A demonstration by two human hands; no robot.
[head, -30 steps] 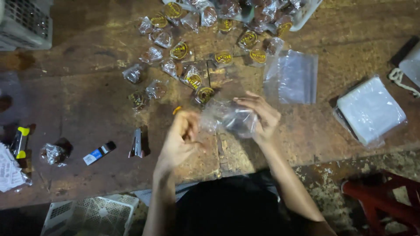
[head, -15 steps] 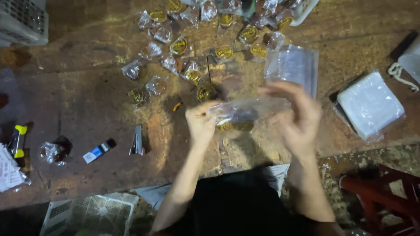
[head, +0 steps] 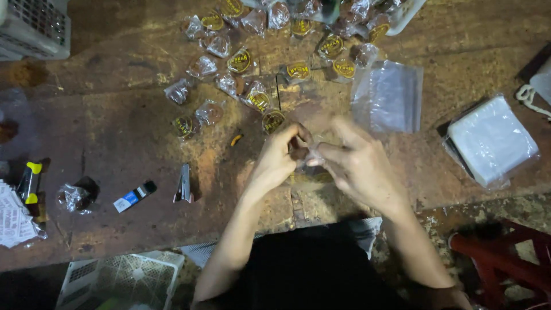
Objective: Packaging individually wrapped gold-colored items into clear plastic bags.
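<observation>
My left hand (head: 279, 156) and my right hand (head: 356, 163) meet above the brown table, fingertips pinched together on a small clear plastic bag (head: 314, 156), which is blurred and mostly hidden between them. Just beyond my hands lie several small clear-wrapped round sweets with yellow labels (head: 273, 120), scattered toward the far edge. A flat empty clear bag (head: 388, 96) lies to the right of them.
A stack of clear bags (head: 491, 140) sits at the right. A stapler (head: 183, 183), a small blue-and-white lighter (head: 134, 197), a crumpled wrapper (head: 73, 197) and a yellow-black tool (head: 28, 182) lie at the left. A white basket (head: 34, 28) stands far left; a red stool (head: 505, 258) is at lower right.
My hands held the clear bag stretched wide between them; now they have come together low over the table, bunching the bag between the fingertips.
</observation>
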